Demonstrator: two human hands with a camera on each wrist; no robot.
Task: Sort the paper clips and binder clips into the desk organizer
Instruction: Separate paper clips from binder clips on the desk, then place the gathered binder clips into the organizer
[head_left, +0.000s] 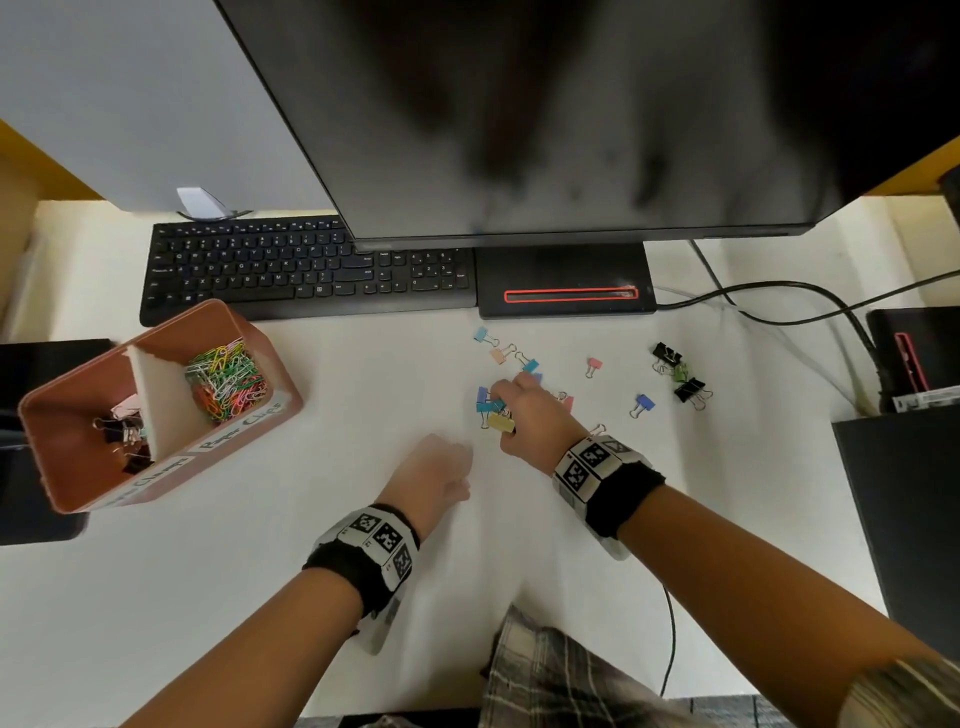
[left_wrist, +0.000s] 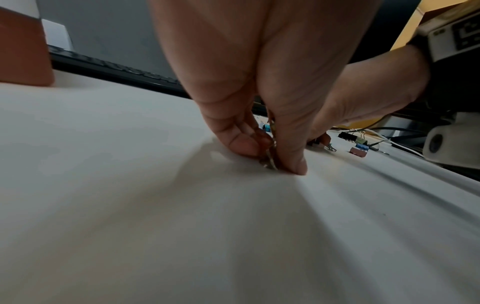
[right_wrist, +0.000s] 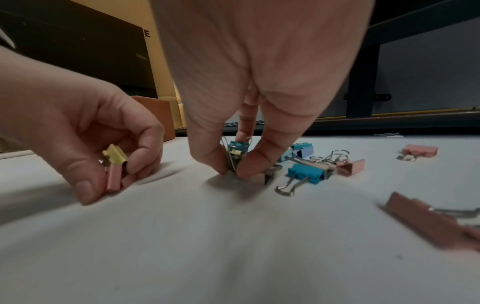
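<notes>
Grip status: left hand (right_wrist: 78, 131) pinches small pink and yellow folded-steel binder clips (right_wrist: 114, 168); right hand (right_wrist: 249, 86) pinches a teal binder clip with wire handles (right_wrist: 237, 153) against the white tabletop (head_left: 311, 374).
Lift by the painted spring-steel bodies, not the slippery wire loops; judged destination is the left compartment of the terracotta rectangular plastic organizer (head_left: 62, 405), beside the compartment of thin coloured wire paper clips (head_left: 228, 379). More clips lie scattered to the right.

We see colourful binder clips (head_left: 643, 404) scattered on the worktop (head_left: 260, 571); the desk organizer (head_left: 156, 400) holds paper clips (head_left: 226, 379) separately.
</notes>
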